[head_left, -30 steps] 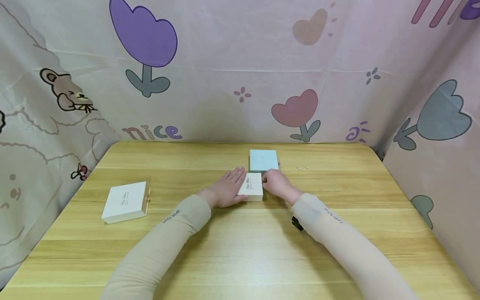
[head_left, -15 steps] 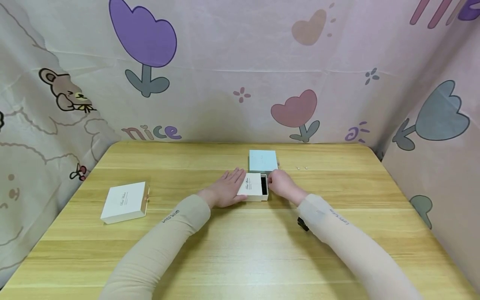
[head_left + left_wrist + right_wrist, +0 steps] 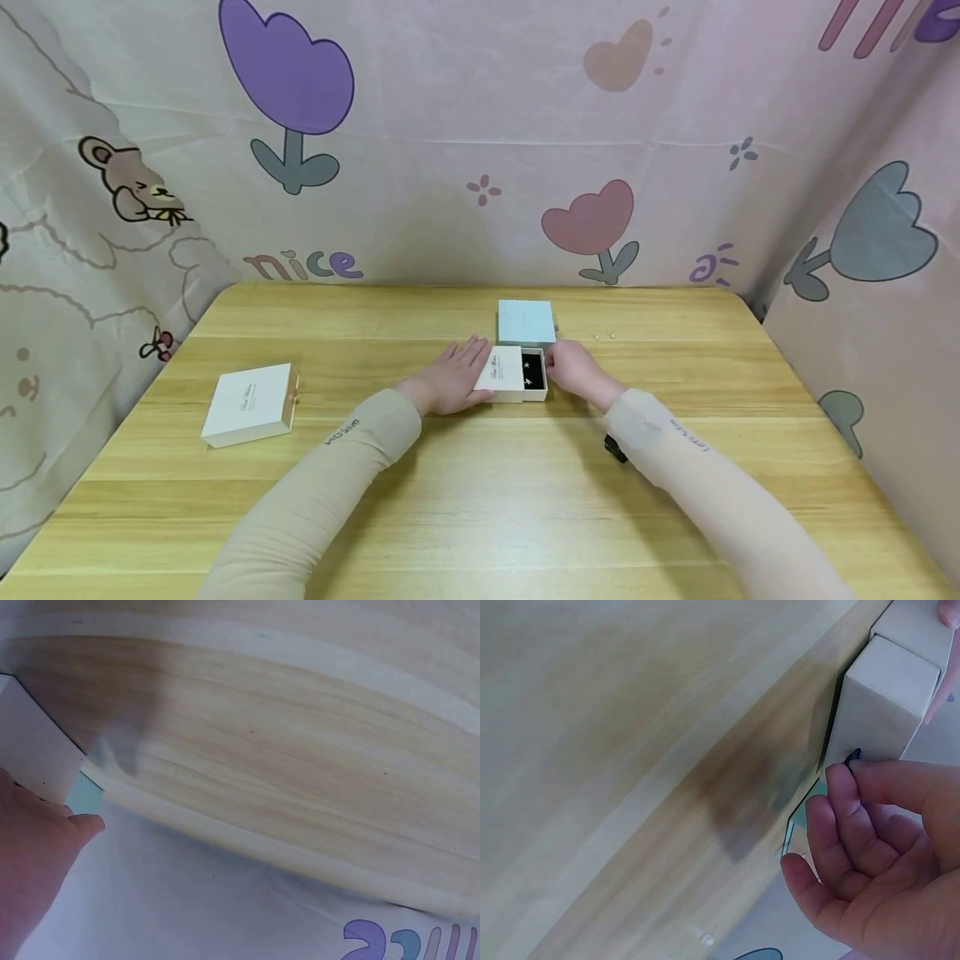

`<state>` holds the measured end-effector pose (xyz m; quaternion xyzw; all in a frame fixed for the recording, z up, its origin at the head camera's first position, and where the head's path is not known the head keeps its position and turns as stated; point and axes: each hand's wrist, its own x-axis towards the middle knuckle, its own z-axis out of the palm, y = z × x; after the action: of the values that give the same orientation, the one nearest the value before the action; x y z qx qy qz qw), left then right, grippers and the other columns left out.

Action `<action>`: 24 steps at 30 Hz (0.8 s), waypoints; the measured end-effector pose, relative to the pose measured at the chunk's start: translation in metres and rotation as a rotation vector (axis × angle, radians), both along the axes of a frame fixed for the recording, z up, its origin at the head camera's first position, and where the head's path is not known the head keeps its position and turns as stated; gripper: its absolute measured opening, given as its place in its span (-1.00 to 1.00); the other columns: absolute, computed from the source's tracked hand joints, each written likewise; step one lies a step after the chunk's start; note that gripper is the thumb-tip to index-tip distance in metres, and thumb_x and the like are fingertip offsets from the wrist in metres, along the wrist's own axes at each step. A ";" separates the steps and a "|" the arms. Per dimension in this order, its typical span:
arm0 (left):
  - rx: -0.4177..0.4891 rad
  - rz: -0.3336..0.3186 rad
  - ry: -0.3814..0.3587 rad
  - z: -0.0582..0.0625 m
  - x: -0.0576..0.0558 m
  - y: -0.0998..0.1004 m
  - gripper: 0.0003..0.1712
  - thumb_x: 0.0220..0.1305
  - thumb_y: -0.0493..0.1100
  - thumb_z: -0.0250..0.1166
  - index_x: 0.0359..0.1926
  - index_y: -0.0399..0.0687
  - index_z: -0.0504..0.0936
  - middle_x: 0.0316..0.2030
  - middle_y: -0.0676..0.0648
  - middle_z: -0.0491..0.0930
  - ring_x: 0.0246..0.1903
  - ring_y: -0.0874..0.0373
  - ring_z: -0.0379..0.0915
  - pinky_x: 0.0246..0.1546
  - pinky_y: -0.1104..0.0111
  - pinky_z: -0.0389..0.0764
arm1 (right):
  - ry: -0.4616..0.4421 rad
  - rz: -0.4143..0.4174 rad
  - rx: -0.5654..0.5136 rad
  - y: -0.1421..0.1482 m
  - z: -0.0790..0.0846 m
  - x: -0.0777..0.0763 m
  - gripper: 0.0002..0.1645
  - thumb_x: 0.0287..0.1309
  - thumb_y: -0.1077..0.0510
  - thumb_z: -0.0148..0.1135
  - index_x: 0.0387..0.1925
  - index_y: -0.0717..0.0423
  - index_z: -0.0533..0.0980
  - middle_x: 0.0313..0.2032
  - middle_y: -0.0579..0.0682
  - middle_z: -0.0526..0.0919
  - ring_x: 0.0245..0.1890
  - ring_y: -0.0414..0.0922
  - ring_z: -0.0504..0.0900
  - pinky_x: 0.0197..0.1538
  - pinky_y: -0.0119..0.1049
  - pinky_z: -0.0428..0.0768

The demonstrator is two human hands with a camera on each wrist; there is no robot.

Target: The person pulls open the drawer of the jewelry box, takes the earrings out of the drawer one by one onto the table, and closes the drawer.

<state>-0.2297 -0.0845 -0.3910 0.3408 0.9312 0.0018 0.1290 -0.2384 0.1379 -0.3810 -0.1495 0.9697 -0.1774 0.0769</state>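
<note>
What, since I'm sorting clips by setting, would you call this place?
Probably a screened-off tabletop workspace, perhaps for filming: a patterned curtain hangs behind and on both sides of a wooden table that bears boxes.

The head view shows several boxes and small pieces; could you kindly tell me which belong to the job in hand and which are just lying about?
In the job:
small white box, under the left hand
its drawer, part-way out, dark tab pinched by the right hand
two pale pieces inside the drawer

Seemingly just lying about:
light blue box, behind
larger white box, at left
two tiny pieces, at right
</note>
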 end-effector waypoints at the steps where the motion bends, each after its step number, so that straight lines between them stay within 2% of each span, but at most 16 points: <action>1: -0.002 0.000 0.000 0.000 0.000 0.000 -0.08 0.40 0.28 -0.22 0.45 -0.29 -0.27 0.47 -0.24 -0.27 0.47 -0.09 -0.40 0.43 0.03 -0.18 | 0.006 0.002 0.003 0.001 0.000 0.000 -0.51 0.01 0.44 0.01 -0.84 0.01 0.12 -0.78 -0.16 0.08 -0.69 -0.24 0.08 -0.56 -0.45 0.13; 11: 0.008 0.011 -0.006 0.001 0.001 0.000 -0.08 0.39 0.27 -0.20 0.45 -0.28 -0.25 0.47 -0.23 -0.26 0.47 -0.09 -0.39 0.43 0.00 -0.16 | 0.028 -0.011 0.030 0.008 0.001 0.002 -0.53 -0.01 0.44 0.00 -0.83 0.02 0.11 -0.78 -0.16 0.09 -0.69 -0.23 0.12 -0.57 -0.45 0.12; 17: 0.019 0.014 0.001 0.002 0.001 0.000 -0.08 0.39 0.27 -0.19 0.45 -0.28 -0.23 0.47 -0.23 -0.24 0.47 -0.09 -0.37 0.42 -0.01 -0.15 | 0.052 -0.014 0.041 0.010 0.000 0.003 -0.56 0.02 0.43 0.02 -0.82 0.05 0.18 -0.76 -0.14 0.16 -0.66 -0.21 0.18 -0.54 -0.45 0.17; 24: -0.015 0.022 -0.014 0.001 0.000 0.000 -0.06 0.38 0.31 -0.24 0.45 -0.24 -0.30 0.48 -0.19 -0.30 0.47 -0.04 -0.44 0.43 0.01 -0.19 | 0.050 -0.002 0.023 0.014 -0.001 0.003 -0.54 0.02 0.44 0.01 -0.82 0.04 0.14 -0.77 -0.14 0.12 -0.67 -0.22 0.15 -0.54 -0.45 0.16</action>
<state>-0.2295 -0.0845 -0.3901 0.3295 0.9340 -0.0014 0.1382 -0.2353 0.1521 -0.3816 -0.1519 0.9734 -0.1628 0.0542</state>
